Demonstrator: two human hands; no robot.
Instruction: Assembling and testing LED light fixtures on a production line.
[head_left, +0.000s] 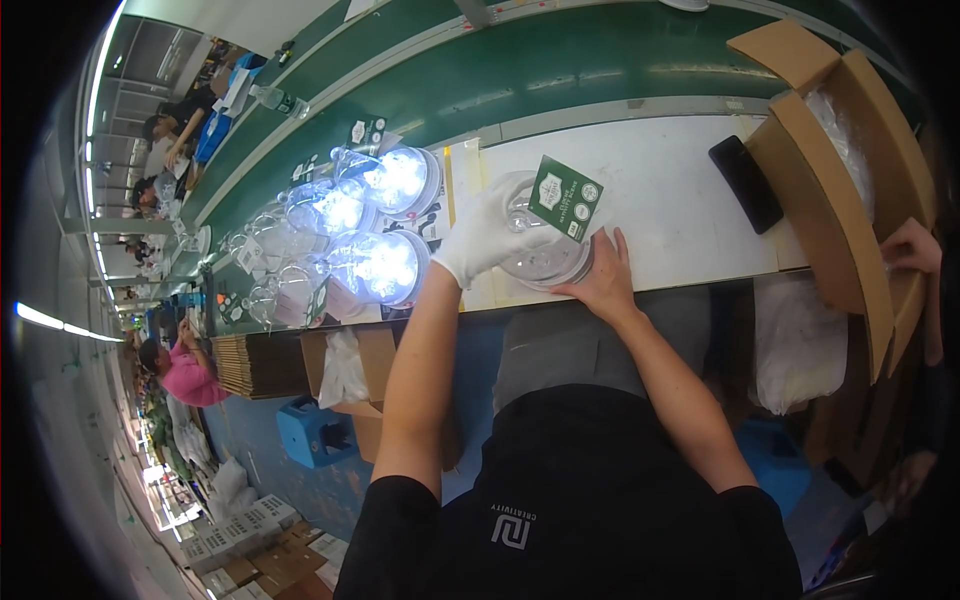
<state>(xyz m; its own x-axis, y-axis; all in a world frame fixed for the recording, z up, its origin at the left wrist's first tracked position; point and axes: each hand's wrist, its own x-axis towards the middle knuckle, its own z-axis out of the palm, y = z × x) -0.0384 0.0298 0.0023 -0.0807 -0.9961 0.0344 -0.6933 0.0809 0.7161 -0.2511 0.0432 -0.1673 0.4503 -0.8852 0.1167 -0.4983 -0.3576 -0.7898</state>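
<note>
A clear, round dome ornament [540, 264] rests on the white work surface in front of me, unlit, with a green hang tag [566, 198] at its upper side. My left hand [492, 238], in a white glove, is wrapped over its top and left side. Bare, my right hand [606, 280] grips the right edge of its base between thumb and fingers. To the left stand similar ornaments glowing bright white, among them a near one [378, 268], a middle one [335, 208] and a far one [398, 182]. Unlit clear ornaments [270, 238] cluster beyond them.
A dark phone [746, 184] lies beside an open cardboard box [835, 200] at the right, where another person's hand [912, 246] touches the box. The green conveyor [600, 65] runs behind. Below left are a carton [375, 355] and a blue stool [312, 432]. Other people sit farther left.
</note>
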